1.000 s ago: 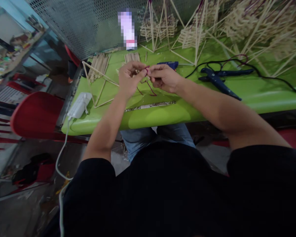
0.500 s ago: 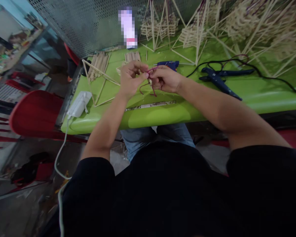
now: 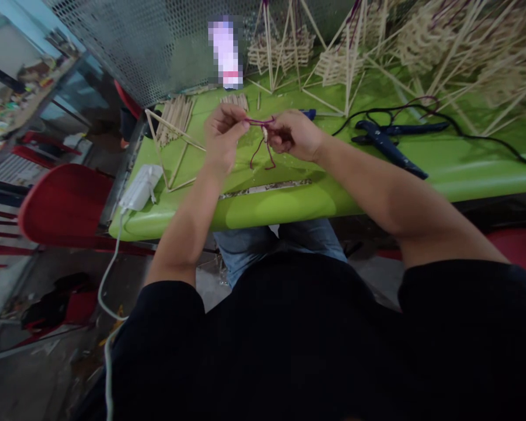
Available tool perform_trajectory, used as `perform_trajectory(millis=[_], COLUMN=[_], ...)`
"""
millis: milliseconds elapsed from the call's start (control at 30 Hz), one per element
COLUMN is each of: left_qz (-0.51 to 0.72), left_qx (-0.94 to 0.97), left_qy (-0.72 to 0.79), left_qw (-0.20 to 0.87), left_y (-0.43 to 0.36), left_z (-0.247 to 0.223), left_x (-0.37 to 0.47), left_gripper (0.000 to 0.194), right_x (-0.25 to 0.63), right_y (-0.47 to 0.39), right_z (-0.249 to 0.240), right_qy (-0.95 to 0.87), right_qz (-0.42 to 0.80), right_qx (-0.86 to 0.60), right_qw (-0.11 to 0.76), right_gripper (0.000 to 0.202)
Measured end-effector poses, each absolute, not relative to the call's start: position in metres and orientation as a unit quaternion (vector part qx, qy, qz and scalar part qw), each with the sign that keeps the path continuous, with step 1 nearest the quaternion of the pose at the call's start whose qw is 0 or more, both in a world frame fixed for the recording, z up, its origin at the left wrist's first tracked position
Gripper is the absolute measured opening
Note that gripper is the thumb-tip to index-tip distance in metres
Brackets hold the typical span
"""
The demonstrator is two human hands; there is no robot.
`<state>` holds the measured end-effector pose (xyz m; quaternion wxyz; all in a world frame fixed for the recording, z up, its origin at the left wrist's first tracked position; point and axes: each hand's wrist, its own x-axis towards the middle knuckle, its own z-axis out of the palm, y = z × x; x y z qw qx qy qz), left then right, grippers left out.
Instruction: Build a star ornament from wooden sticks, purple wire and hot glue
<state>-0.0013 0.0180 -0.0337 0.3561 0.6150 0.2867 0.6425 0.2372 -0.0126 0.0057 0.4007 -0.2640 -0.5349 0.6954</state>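
Observation:
Between my hands a purple string [image 3: 258, 122] is stretched level above the green table. My left hand [image 3: 223, 133] pinches its left part between thumb and forefinger. At the other side my right hand [image 3: 294, 135] grips the string with closed fingers. A small pale piece [image 3: 265, 135] hangs beside my right fingertips, and two loose purple ends dangle below it. Partly hidden behind my right hand is a blue glue gun [image 3: 309, 113]. Beneath my hands a patterned strip [image 3: 267, 188] lies near the table's front edge.
Stick bundles [image 3: 175, 117] and a stick frame [image 3: 155, 146] lie left, with a white adapter [image 3: 141, 187]. Blue pliers [image 3: 388, 146] and a black cable [image 3: 486, 138] are right. Woven stick structures [image 3: 339, 61] stand behind. A phone-like pixelated object [image 3: 226, 52] leans at the mesh.
My left hand has moved left, away from my right hand, and the purple string between them is now pulled out straight. My right hand has turned slightly and covers more of the glue gun.

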Motion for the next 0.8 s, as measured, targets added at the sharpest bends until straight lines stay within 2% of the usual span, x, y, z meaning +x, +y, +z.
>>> perform_trajectory(millis=[200,433,533,700,800], left_qz=[0.637,0.655,0.645,0.637,0.650], left_qx=[0.608,0.579,0.589,0.605,0.598], left_qy=[0.331,0.304,0.319,0.346,0.337], left_qw=[0.340,0.379,0.368,0.330,0.327], left_y=[0.018,0.015,0.014,0.024,0.028], left_z=[-0.031,-0.027,-0.026,-0.034,-0.037], left_x=[-0.005,-0.002,-0.002,-0.006,-0.006], left_gripper=[0.044,0.046,0.042,0.053,0.052], right_x=[0.244,0.247,0.245,0.241,0.241], right_y=[-0.013,-0.015,-0.018,-0.015,-0.013], right_z=[0.009,0.011,0.010,0.007,0.003], right_qy=[-0.615,-0.712,-0.717,-0.709,-0.725], right_qz=[0.596,0.483,0.476,0.515,0.499], right_qx=[-0.272,-0.271,-0.281,-0.245,-0.238], right_qw=[0.439,0.432,0.425,0.415,0.412], right_gripper=[0.055,0.043,0.039,0.043,0.044])
